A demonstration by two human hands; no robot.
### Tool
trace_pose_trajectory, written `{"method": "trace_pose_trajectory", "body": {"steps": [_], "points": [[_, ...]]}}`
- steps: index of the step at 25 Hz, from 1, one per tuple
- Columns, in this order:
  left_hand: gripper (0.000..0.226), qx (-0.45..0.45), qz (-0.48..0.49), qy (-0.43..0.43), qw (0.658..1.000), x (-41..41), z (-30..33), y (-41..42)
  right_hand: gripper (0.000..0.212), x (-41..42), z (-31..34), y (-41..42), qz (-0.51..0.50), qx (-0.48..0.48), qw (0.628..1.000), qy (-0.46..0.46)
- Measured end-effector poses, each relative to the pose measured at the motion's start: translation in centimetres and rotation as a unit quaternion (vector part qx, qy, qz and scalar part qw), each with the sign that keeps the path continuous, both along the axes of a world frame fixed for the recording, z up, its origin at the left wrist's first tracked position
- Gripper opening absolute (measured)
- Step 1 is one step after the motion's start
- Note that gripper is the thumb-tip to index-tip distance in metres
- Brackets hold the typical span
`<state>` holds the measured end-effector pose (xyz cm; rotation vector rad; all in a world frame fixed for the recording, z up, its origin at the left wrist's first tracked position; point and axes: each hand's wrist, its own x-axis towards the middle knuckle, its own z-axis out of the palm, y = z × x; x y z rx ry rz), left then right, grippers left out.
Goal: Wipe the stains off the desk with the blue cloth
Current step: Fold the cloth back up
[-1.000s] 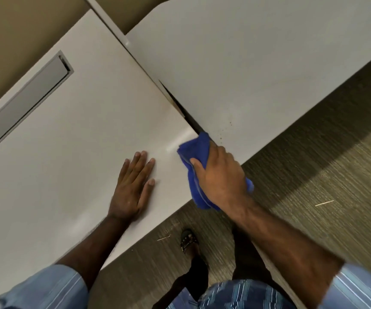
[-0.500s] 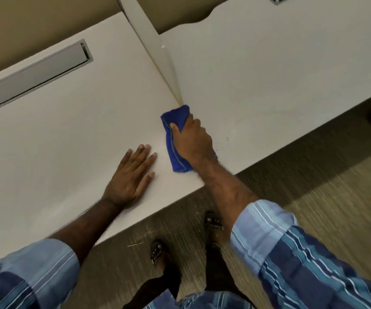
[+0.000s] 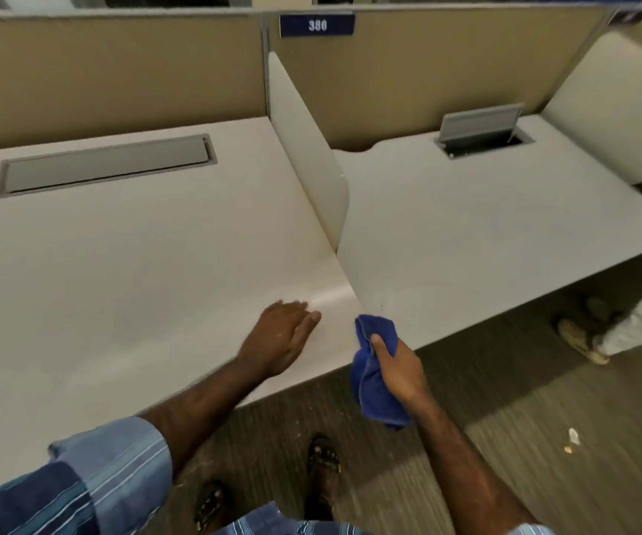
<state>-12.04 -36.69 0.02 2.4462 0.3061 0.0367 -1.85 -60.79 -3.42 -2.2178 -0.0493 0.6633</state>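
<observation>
My right hand [image 3: 402, 366] grips the bunched blue cloth [image 3: 373, 384], which hangs off the front edge of the white desk, below the seam between two desk sections. My left hand [image 3: 278, 335] lies flat, palm down, on the left desk section [image 3: 118, 272] near its front right corner. A few small dark specks [image 3: 382, 303] show on the right desk section [image 3: 485, 233] just above the cloth.
A low white divider [image 3: 304, 156] stands between the two sections. A closed grey cable flap [image 3: 107, 164] sits in the left section, an open one [image 3: 479, 127] in the right. Beige partition panels rise behind. Another person's shoes [image 3: 582, 337] are on the floor at right.
My right hand has pulled the cloth back from the seam by the divider to the desk's front edge, lifting it off the surface. The view has tilted up. My left hand stays put.
</observation>
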Motion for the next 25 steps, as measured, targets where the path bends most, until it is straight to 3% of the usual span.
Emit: {"method": "trace_pose_trajectory", "body": {"steps": [3, 5, 11, 15, 18, 20, 22, 25], "points": [[0.071, -0.141, 0.024, 0.029, 0.989, -0.1, 2.5, -0.9, 0.051, -0.8, 2.7, -1.3, -0.049, -0.018, 0.997, -0.055], [0.08, -0.187, 0.032, 0.053, 0.98, 0.4, 4.0, -0.8, 0.05, -1.8, 5.4, -1.0, -0.031, -0.031, 0.992, -0.12], [0.116, -0.269, 0.064, 0.168, 0.946, 2.9, 9.8, 2.1, 0.041, -5.3, 10.8, 5.4, 0.232, -0.063, 0.94, -0.241], [0.115, -0.227, -0.036, 0.328, 0.916, 1.2, 11.4, 6.0, 0.047, -7.4, 11.8, 9.6, 0.356, -0.067, 0.884, -0.295], [0.103, -0.276, 0.004, 0.372, 0.886, -0.4, 10.2, 8.7, 0.045, -8.0, 11.9, 11.0, 0.388, -0.047, 0.867, -0.309], [0.076, -0.304, 0.047, 0.372, 0.876, -1.6, 9.4, 10.1, 0.047, -8.3, 12.0, 11.5, 0.398, -0.025, 0.856, -0.33], [0.047, -0.294, 0.005, 0.409, 0.864, -3.0, 8.9, 11.5, 0.051, -8.6, 12.0, 12.3, 0.411, -0.012, 0.847, -0.336], [0.031, -0.32, -0.052, 0.411, 0.852, -5.3, 8.5, 12.7, 0.057, -9.5, 11.8, 13.4, 0.436, -0.011, 0.838, -0.327]]}}
